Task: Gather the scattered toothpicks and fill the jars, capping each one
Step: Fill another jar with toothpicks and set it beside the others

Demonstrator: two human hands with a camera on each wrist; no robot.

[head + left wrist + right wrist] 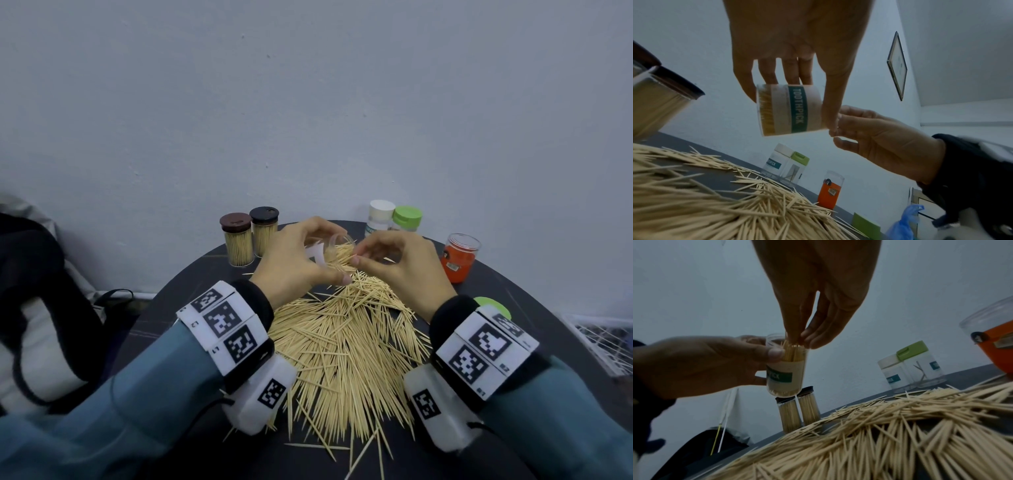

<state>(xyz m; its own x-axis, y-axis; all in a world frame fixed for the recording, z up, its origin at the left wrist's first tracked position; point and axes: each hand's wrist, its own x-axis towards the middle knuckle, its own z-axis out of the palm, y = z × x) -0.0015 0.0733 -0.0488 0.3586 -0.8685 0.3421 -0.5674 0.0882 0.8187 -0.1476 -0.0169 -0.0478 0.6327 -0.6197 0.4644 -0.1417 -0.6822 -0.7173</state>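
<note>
holding the jar (pixel 786 368), left hand (pixel 291 260) grip around its side.

Left hand (pixel 797 40): top centre of frame, fingers and thumb gripping labelled jar (pixel 789 109).
Right hand (pixel 879 139): right of centre, fingertips at jar's mouth.
Toothpicks (pixel 715 203): heaped, lower left.

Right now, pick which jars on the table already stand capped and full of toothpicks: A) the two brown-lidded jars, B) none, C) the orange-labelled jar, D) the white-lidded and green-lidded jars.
A: the two brown-lidded jars stand packed with toothpicks under their lids, while the white-lidded jar and green-lidded jar look almost empty and the orange-labelled jar has no lid.
</note>
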